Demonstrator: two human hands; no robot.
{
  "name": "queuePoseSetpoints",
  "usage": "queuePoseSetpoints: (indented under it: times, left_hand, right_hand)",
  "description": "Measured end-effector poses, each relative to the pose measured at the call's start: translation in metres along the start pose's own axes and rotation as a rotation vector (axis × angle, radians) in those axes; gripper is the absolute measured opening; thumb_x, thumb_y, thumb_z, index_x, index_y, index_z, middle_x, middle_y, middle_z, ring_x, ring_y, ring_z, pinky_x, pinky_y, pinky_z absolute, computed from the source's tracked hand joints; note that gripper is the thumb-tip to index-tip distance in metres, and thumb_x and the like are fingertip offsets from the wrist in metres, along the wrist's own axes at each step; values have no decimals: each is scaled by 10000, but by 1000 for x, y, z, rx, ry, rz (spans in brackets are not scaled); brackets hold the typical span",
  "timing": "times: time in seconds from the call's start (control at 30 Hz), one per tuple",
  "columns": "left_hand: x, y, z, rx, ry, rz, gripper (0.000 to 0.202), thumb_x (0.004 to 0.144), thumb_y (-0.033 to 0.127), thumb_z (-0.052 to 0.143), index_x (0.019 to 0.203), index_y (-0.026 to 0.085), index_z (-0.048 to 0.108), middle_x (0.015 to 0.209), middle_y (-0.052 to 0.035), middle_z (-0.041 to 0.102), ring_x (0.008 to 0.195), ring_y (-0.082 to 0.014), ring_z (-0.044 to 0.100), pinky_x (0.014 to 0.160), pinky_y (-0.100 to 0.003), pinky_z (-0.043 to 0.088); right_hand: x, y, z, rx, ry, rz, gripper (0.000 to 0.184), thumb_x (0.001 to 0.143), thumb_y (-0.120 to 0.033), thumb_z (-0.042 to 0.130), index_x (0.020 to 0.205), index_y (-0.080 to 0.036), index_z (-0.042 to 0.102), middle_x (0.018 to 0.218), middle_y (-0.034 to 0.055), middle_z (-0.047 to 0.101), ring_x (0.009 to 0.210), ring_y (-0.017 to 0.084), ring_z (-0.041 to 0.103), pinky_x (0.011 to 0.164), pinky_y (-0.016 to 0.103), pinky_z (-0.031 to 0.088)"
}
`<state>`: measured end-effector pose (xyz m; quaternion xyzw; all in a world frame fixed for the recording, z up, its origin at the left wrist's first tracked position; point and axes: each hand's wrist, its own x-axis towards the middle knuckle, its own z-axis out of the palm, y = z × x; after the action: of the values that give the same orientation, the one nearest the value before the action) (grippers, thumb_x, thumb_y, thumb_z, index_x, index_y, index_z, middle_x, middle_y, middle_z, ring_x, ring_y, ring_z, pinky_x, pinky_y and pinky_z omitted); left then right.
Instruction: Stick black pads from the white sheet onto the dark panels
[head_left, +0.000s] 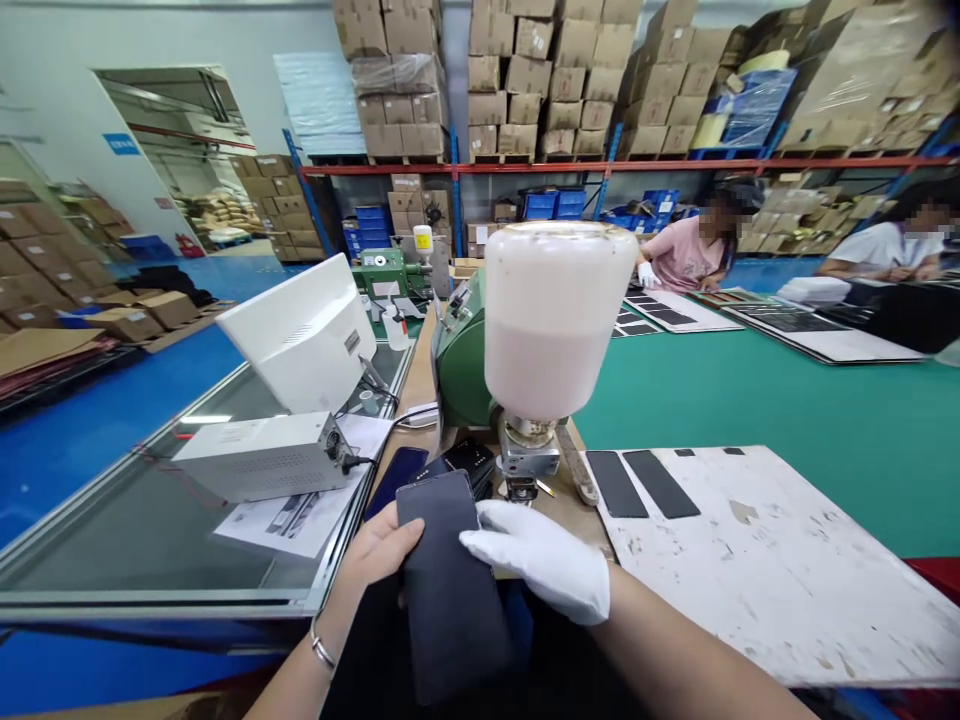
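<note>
My bare left hand (379, 552) grips the left edge of a long dark flat panel (450, 590), thumb on top. My right hand (541, 556), in a white glove, lies over the panel's right edge with its fingers curled onto it. The panel points toward a green machine (459, 368) that carries a big white plastic jar (553, 320) over a metal nozzle (526, 462). More dark panels (435, 466) lie stacked just under the nozzle, past my hands.
A stained white board (787, 570) with two dark strips (641, 484) lies right on the green table (750, 400). A white monitor (300, 335) and grey box (259, 455) stand on a glass-topped bench left. Two people work at the far end; cartons fill the racks behind.
</note>
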<state>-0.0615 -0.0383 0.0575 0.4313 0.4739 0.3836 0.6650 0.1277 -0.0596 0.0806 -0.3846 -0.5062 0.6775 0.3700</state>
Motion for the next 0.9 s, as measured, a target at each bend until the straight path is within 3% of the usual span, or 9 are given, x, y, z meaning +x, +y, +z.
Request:
queuePoseSetpoints:
  times: [0.1,0.23,0.33,0.43,0.53,0.6,0.73,0.83,0.9]
  left_hand:
    - [-3,-3,0,86,-111,65,245,670,366,682,780,147,670,646,-15,647,595,-150,580,597,-253,469]
    - [2,-16,20,294,-303,68,220,722,327,619,654,123,661,630,-21,631,606,-154,563,576,-244,441]
    - [7,-32,37,399,-512,22,132,673,262,639,672,134,670,672,-6,642,645,-159,568,586,-234,430]
    - [13,-44,52,406,-665,-66,141,617,210,659,744,151,677,708,11,651,660,-154,571,581,-225,427]
    - [25,-43,68,276,-624,-92,137,640,194,635,764,142,663,674,13,637,634,-133,563,571,-213,421]
    - [36,-37,80,161,-552,-67,104,683,218,617,733,129,638,565,26,581,520,-95,520,490,-184,378]
    - [56,-32,100,0,-477,-49,264,732,384,583,631,145,534,384,77,389,269,-45,314,297,-179,162]
    - [59,-32,99,-62,-465,-29,269,761,411,539,722,145,539,404,77,399,245,-38,269,276,-188,129]
    - [54,-29,85,-70,-411,-7,266,777,399,529,773,134,557,400,72,410,247,-35,263,285,-185,128]
  right_hand:
    - [5,-2,-9,-99,8,7,309,680,-346,703,893,-156,585,860,28,642,800,167,594,731,292,472]
    - [-6,9,-27,-348,146,88,203,603,-192,708,743,-151,568,633,-40,567,557,90,495,497,200,375]
    - [-26,24,-48,-355,308,76,177,605,-159,687,688,-159,531,604,-52,539,544,81,470,491,197,350]
    - [-50,35,-73,-204,485,36,184,640,-177,688,693,-170,511,631,-49,550,581,94,500,529,213,375]
    - [-72,37,-93,37,479,2,179,673,-225,695,786,-171,568,756,-4,628,718,154,583,663,278,451]
    - [-83,35,-104,140,440,3,200,698,-261,688,856,-169,606,844,39,661,800,196,605,742,328,464]
    - [-91,31,-120,201,513,6,127,730,-279,662,827,-200,643,855,49,669,787,201,606,763,350,471]
    - [-84,29,-122,92,512,-10,85,727,-305,657,745,-222,656,831,54,665,772,213,603,770,366,481]
    - [-72,26,-113,-9,465,-28,119,735,-340,645,715,-223,662,815,64,664,779,224,602,763,367,486]
